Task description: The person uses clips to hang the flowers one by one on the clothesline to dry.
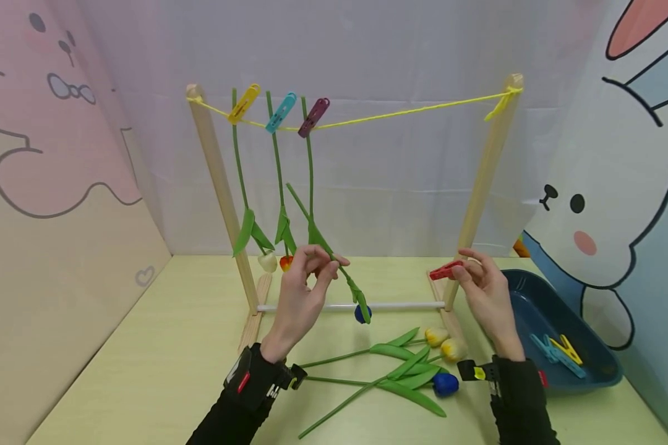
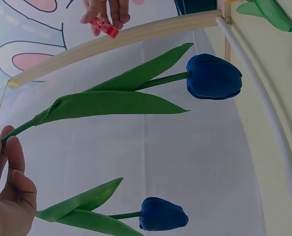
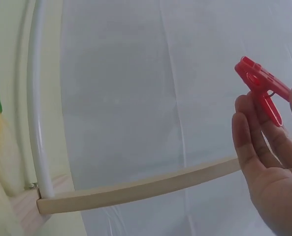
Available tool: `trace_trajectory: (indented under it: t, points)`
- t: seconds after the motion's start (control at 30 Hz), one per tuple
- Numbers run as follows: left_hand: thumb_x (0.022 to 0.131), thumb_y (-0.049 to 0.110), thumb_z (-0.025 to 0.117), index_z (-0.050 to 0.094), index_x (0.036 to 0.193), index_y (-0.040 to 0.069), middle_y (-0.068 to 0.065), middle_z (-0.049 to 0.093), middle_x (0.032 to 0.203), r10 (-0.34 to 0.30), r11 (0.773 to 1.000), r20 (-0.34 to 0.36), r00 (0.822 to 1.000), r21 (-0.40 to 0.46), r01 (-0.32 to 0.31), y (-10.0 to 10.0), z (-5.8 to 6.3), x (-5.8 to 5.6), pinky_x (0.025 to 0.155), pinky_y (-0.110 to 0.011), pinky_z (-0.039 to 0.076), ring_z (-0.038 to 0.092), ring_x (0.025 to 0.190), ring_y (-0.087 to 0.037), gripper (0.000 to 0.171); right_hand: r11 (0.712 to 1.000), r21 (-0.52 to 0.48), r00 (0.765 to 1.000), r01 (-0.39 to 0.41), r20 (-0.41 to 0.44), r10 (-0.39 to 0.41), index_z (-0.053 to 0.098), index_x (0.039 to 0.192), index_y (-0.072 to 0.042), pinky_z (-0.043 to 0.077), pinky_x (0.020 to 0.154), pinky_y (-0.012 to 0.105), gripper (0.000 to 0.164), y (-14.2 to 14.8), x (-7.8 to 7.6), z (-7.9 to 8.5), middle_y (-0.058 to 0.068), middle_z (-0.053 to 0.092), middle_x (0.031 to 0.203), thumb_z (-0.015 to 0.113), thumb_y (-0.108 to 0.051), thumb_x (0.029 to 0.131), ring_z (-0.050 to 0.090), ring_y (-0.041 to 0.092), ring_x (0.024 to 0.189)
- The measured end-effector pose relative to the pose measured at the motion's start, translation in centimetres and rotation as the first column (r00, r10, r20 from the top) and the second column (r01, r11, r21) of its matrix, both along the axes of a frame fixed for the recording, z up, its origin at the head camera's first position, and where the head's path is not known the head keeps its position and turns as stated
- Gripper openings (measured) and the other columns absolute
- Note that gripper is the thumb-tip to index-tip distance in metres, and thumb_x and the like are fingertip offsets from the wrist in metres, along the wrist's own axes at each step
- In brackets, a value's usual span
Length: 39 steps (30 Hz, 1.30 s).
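My left hand (image 1: 303,296) pinches the green stem of a blue tulip (image 2: 213,76) between thumb and fingers, its bloom pointing downward. In my right hand (image 1: 488,300) is a red clothespin (image 3: 264,88), pinched by thumb and fingers near the right post. Behind the left hand, three tulips hang bloom down from a yellow string (image 1: 406,113). A yellow clothespin (image 1: 245,104) grips the white tulip (image 1: 267,261), a light blue clothespin (image 1: 281,112) the red-orange tulip (image 1: 286,264). A purple clothespin (image 1: 314,117) clips another blue tulip (image 2: 163,214), whose bloom the hand hides in the head view.
Two wooden posts (image 1: 487,167) carry the string, joined low down by a white rod (image 1: 395,306). Several tulips (image 1: 406,371) with yellow-white and blue blooms lie on the table in front. To the right, a dark blue basin (image 1: 526,290) contains light blue and yellow clothespins (image 1: 559,355).
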<state>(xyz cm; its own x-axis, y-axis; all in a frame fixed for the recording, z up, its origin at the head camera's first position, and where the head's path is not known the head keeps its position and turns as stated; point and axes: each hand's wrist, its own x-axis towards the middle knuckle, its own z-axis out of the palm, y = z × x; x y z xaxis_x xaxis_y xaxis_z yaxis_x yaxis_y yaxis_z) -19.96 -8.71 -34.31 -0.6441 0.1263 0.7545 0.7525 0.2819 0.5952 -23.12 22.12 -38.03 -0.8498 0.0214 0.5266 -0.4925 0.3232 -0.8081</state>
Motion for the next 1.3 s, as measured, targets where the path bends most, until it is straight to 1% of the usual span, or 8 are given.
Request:
trace_trajectory:
  t: [0.2, 0.4, 0.43, 0.63, 0.67, 0.9, 1.1, 1.3]
  points:
    - [0.101, 0.007, 0.059, 0.049, 0.115, 0.000, -0.015, 0.076, 0.104, 0.020, 1.000, 0.008, 1.000, -0.018, -0.020, 0.5, 0.9, -0.5, 0.073, -0.023, 0.050, 0.064, 0.082, -0.021, 0.018, 0.997, -0.077, 1.000, -0.022, 0.014, 0.023, 0.056, 0.128, 0.005, 0.046, 0.089, 0.002, 0.028, 0.0, 0.2, 0.7, -0.033, 0.068, 0.098, 0.055, -0.005, 0.102, 0.060, -0.012, 0.100]
    - [0.103, 0.012, 0.057, 0.050, 0.119, 0.001, -0.014, 0.076, 0.107, 0.013, 0.999, 0.013, 1.000, -0.029, -0.013, 0.8, 1.5, -1.0, 0.076, -0.026, 0.052, 0.064, 0.085, -0.019, 0.021, 0.961, -0.222, 0.986, -0.165, -0.010, 0.167, 0.062, 0.120, -0.016, 0.051, 0.089, 0.007, 0.023, -0.1, 0.0, 2.1, -0.021, 0.075, 0.101, 0.055, -0.003, 0.101, 0.067, -0.005, 0.097]
    - [0.103, 0.014, 0.056, 0.049, 0.123, 0.004, -0.010, 0.076, 0.110, -0.001, 1.000, -0.014, 1.000, -0.023, 0.001, 0.7, 0.7, -1.9, 0.078, -0.025, 0.051, 0.063, 0.088, -0.017, 0.023, 0.951, -0.244, 0.982, -0.188, -0.011, 0.191, 0.062, 0.119, -0.018, 0.052, 0.088, 0.007, 0.024, -0.1, -0.1, 2.5, -0.019, 0.075, 0.102, 0.055, -0.003, 0.101, 0.068, -0.004, 0.095]
    - [0.104, 0.016, 0.054, 0.048, 0.125, 0.005, -0.011, 0.075, 0.113, -0.006, 1.000, 0.034, 0.999, -0.022, 0.007, 1.1, 1.6, -2.3, 0.079, -0.024, 0.048, 0.062, 0.091, -0.016, 0.025, 0.927, -0.254, 0.960, -0.277, -0.035, 0.277, 0.063, 0.118, -0.015, 0.054, 0.087, 0.010, 0.022, -0.3, -0.6, 4.8, -0.016, 0.077, 0.103, 0.057, -0.004, 0.100, 0.071, -0.003, 0.093]
    - [0.104, 0.015, 0.054, 0.049, 0.122, 0.001, -0.015, 0.075, 0.110, 0.005, 1.000, 0.070, 0.998, -0.029, -0.003, 1.3, 2.7, -1.6, 0.078, -0.025, 0.049, 0.062, 0.089, -0.018, 0.024, 0.927, -0.246, 0.958, -0.284, -0.041, 0.282, 0.063, 0.119, -0.013, 0.054, 0.087, 0.011, 0.022, -0.3, -0.7, 5.3, -0.016, 0.077, 0.103, 0.058, -0.004, 0.100, 0.071, -0.003, 0.094]
    - [0.103, 0.010, 0.056, 0.050, 0.121, -0.001, -0.017, 0.076, 0.107, 0.015, 1.000, 0.077, 0.997, -0.019, -0.014, 1.4, 3.8, -2.5, 0.072, -0.023, 0.047, 0.060, 0.080, -0.021, 0.022, 0.954, -0.144, 0.964, -0.263, -0.078, 0.254, 0.062, 0.121, 0.005, 0.054, 0.086, 0.010, 0.024, -1.4, -1.3, 8.6, -0.019, 0.076, 0.102, 0.061, -0.002, 0.098, 0.072, -0.005, 0.093]
    - [0.103, 0.011, 0.056, 0.050, 0.122, 0.000, -0.016, 0.076, 0.109, 0.027, 1.000, 0.100, 0.995, -0.017, -0.025, 1.5, 4.4, -2.8, 0.073, -0.022, 0.047, 0.062, 0.081, -0.022, 0.024, 0.980, -0.065, 0.963, -0.187, -0.208, 0.170, 0.062, 0.120, 0.014, 0.054, 0.087, 0.011, 0.027, -2.6, -2.2, 10.8, -0.019, 0.072, 0.104, 0.064, 0.007, 0.094, 0.072, -0.005, 0.094]
    - [0.102, 0.014, 0.058, 0.053, 0.122, 0.001, -0.016, 0.076, 0.111, 0.019, 1.000, 0.101, 0.995, -0.016, -0.017, 1.7, 4.6, -2.8, 0.072, -0.023, 0.047, 0.063, 0.082, -0.024, 0.024, 0.981, -0.055, 0.919, -0.187, -0.363, 0.154, 0.059, 0.114, 0.020, 0.056, 0.081, 0.012, 0.027, -3.7, -2.7, 13.6, -0.017, 0.070, 0.099, 0.066, 0.010, 0.090, 0.071, -0.003, 0.083]
